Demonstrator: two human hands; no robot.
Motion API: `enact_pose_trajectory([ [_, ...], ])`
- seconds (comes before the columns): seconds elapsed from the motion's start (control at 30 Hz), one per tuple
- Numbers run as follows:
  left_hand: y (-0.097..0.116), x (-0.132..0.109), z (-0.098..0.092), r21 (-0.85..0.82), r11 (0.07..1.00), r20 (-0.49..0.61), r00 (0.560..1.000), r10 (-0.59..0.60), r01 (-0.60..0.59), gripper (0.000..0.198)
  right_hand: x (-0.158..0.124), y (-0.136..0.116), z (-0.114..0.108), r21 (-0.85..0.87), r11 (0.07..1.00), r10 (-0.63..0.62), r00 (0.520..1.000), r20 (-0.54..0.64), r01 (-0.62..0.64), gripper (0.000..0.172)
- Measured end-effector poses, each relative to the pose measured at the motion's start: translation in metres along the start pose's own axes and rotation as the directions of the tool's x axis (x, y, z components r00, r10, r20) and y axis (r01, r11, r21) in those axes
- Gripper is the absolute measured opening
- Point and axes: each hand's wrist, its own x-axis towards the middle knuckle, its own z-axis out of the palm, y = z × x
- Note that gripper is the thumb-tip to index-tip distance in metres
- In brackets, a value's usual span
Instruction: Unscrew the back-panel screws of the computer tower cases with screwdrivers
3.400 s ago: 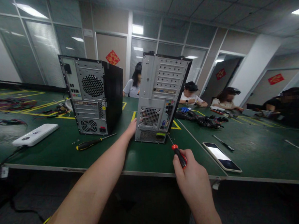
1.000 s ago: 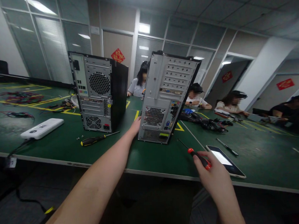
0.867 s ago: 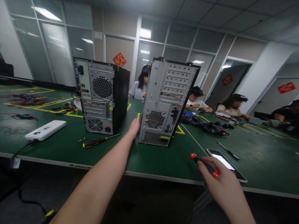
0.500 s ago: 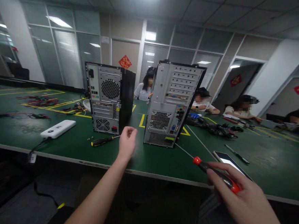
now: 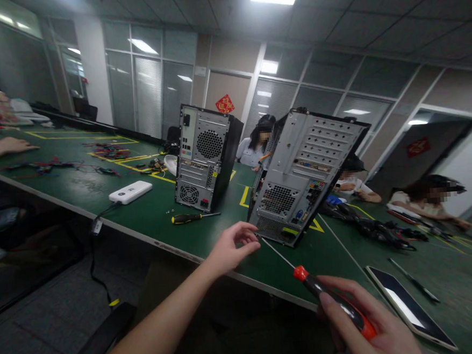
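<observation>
My right hand (image 5: 363,319) is closed round the red and black handle of a screwdriver (image 5: 337,302). Its thin shaft points up and left, the tip close to the lower front of the right-hand computer case (image 5: 296,178). My left hand (image 5: 236,244) is by that case's bottom left corner, near the tip. Its fingers are curved, with a gap between them and the thumb, and I see nothing in it. A second computer case (image 5: 202,158) stands to the left, its rear panel facing me. In front of it lies a yellow and black screwdriver (image 5: 192,218) beside tiny screws.
A white power bank (image 5: 130,192) with a cable lies at left. On the right are a phone (image 5: 406,305), a pen (image 5: 415,280) and a heap of black cables (image 5: 368,224). Several people sit beyond the table; another person's hand (image 5: 15,144) rests far left.
My view has turned left. My left hand has come away from the small screwdriver's tip and over to the right-hand case, its pinch loosened. The held screwdriver's tip is now nearer that hand.
</observation>
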Motion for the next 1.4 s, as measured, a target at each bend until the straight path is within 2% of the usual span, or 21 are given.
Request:
enact_pose_trajectory([
  [0.2, 0.001, 0.001, 0.0, 0.031, 0.999, -0.057, 0.998, -0.026, 0.027, 0.024, 0.0, -0.012, 0.006, 0.012, 0.999, -0.04, 0.999, -0.02, 0.04, 0.033],
  [0.47, -0.004, 0.006, -0.007, -0.213, 0.973, -0.123, 0.986, -0.11, 0.082, 0.039, -0.003, -0.005, 0.004, -0.029, 0.999, -0.035, 0.999, -0.021, 0.034, 0.035],
  [1.17, 0.0, 0.0, -0.008, -0.154, 0.982, -0.023, 0.993, -0.113, 0.109, 0.034, -0.008, -0.011, 0.002, -0.002, 0.998, -0.062, 0.998, -0.017, 0.062, 0.03],
  [1.4, -0.001, 0.0, -0.009, -0.16, 0.98, -0.002, 0.993, -0.12, 0.118, 0.034, -0.01, -0.016, 0.005, 0.019, 0.986, -0.164, 0.985, -0.061, 0.165, 0.029],
])
